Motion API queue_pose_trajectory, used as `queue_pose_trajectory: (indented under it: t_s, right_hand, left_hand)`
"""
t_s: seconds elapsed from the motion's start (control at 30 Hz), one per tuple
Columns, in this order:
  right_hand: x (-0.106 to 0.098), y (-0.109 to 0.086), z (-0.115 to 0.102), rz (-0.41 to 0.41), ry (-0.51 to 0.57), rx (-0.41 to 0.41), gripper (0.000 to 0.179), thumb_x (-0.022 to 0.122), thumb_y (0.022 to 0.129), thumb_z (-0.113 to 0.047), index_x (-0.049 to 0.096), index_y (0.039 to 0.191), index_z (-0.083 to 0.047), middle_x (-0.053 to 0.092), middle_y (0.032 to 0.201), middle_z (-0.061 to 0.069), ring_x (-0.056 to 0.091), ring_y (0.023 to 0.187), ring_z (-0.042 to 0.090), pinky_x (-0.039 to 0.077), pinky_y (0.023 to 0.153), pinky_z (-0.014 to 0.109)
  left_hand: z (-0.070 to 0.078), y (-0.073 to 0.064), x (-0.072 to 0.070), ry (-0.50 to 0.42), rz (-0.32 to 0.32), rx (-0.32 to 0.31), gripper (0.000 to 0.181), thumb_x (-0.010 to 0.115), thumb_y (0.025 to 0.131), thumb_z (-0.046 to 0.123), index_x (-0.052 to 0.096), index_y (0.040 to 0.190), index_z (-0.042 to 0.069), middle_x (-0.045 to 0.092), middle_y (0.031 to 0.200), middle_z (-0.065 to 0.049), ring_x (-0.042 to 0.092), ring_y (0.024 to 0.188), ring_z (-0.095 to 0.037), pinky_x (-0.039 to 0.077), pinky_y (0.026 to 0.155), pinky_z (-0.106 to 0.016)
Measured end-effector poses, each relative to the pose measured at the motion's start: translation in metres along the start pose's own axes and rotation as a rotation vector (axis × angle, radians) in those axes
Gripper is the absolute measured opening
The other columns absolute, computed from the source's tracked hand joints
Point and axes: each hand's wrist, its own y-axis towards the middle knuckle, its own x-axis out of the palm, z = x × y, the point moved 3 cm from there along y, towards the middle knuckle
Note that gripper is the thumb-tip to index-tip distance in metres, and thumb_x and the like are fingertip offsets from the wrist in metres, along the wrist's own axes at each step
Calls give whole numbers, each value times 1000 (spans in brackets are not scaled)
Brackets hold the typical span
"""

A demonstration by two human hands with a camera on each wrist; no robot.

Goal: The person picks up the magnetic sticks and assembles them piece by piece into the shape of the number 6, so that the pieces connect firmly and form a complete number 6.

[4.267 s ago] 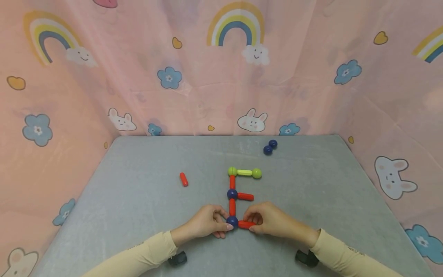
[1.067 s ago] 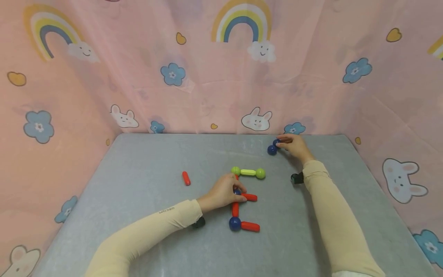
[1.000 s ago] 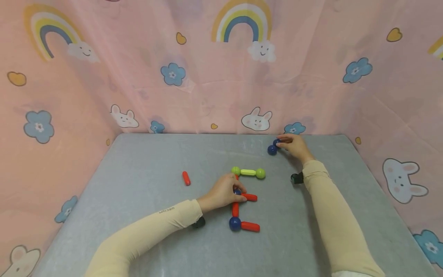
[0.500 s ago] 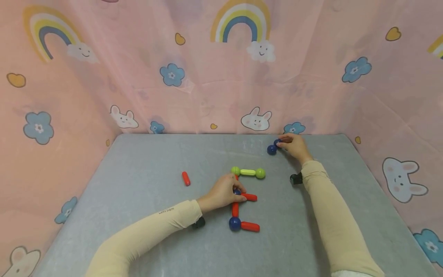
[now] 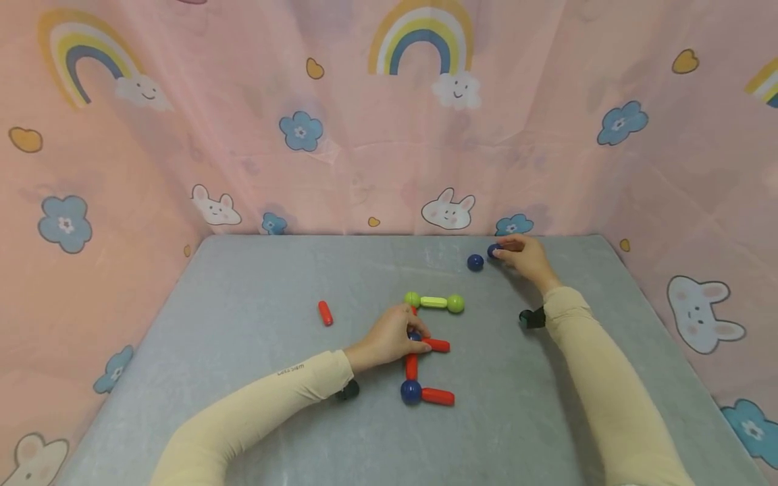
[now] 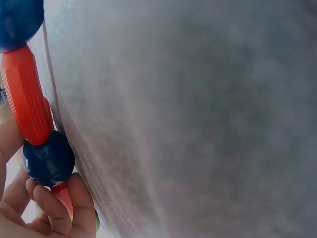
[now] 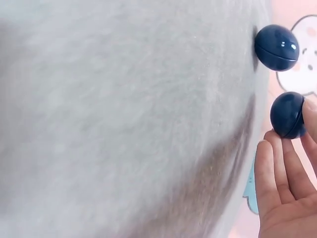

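In the head view my right hand [image 5: 527,260] pinches a dark blue ball [image 7: 286,115] between thumb and fingers at the back of the table. A second blue ball [image 5: 475,262] sits just left of it, a small gap apart. My left hand [image 5: 386,339] holds the middle blue ball [image 6: 48,159] of a joined figure, thumb by the middle red rod [image 5: 439,345]. That figure has a lower blue ball [image 5: 410,392] with a red rod [image 5: 438,396] pointing right. At its top, a green rod [image 5: 433,302] links two green balls.
One loose red rod [image 5: 325,313] lies left of the figure on the grey table [image 5: 261,283]. A pink patterned curtain [image 5: 340,182] stands along the table's back and sides. Dark wrist cameras [image 5: 532,318] hang under both sleeves.
The right hand left the lower red rod, reached to the back, and drew one blue ball rightward, away from its neighbour. The left hand went from the lower blue ball to the middle one.
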Motion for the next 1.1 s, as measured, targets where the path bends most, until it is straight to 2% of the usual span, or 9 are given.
queue_pose_trajectory:
  t_s: [0.1, 0.13, 0.2, 0.33, 0.57, 0.77, 1.1]
  right_hand:
    - [-4, -8, -2, -3, 2, -2, 47, 63, 98, -31, 56, 134, -1, 60, 130, 24, 60, 106, 21, 48, 74, 11]
    - [-5, -11, -2, -3, 0, -3, 48, 63, 98, -32, 57, 134, -2, 61, 130, 24, 60, 106, 21, 47, 73, 10]
    - [-6, -17, -2, 1, 4, -8, 48, 64, 97, -33, 57, 133, -1, 61, 130, 24, 61, 102, 14, 45, 73, 8]
    - [-8, -30, 1, 1, -1, -20, 48, 65, 96, -33, 59, 131, -2, 63, 128, 24, 52, 86, -12, 46, 74, 10]
    - [-3, -58, 2, -22, 4, -7, 46, 66, 96, -36, 60, 130, -6, 65, 128, 20, 56, 86, -13, 50, 75, 14]
    - [11, -85, -7, -73, 36, 8, 46, 66, 95, -38, 61, 130, -9, 65, 127, 18, 61, 90, -6, 53, 78, 20]
    - [41, -119, -23, -145, 47, 13, 40, 71, 92, -32, 65, 124, -10, 67, 125, 15, 66, 104, 19, 52, 79, 25]
  left_hand:
    - [0, -1, 0, -6, -3, 5, 19, 85, 79, 27, 80, 92, 15, 62, 89, -1, 46, 73, -7, 37, 65, -18]
    - [0, -1, 0, -7, -2, 6, 18, 85, 79, 27, 80, 92, 15, 62, 89, -1, 46, 73, -7, 36, 65, -18]
    - [-1, -1, 0, -11, 0, 4, 18, 85, 79, 27, 80, 92, 15, 62, 89, -1, 46, 74, -7, 36, 65, -18]
    - [-3, 0, 1, -7, 8, 0, 18, 85, 79, 28, 80, 91, 15, 63, 87, 0, 46, 73, -7, 36, 64, -17]
    - [-2, 1, 1, -2, 17, -1, 18, 85, 79, 28, 80, 90, 16, 62, 87, 1, 46, 71, -6, 36, 64, -17]
    - [-1, 1, 1, -4, 24, 0, 18, 84, 80, 28, 80, 92, 16, 64, 88, 0, 46, 71, -7, 36, 64, -18]
    - [-3, 1, 2, -21, 30, -13, 19, 83, 81, 29, 80, 94, 16, 65, 90, -2, 47, 73, -7, 36, 65, -18]
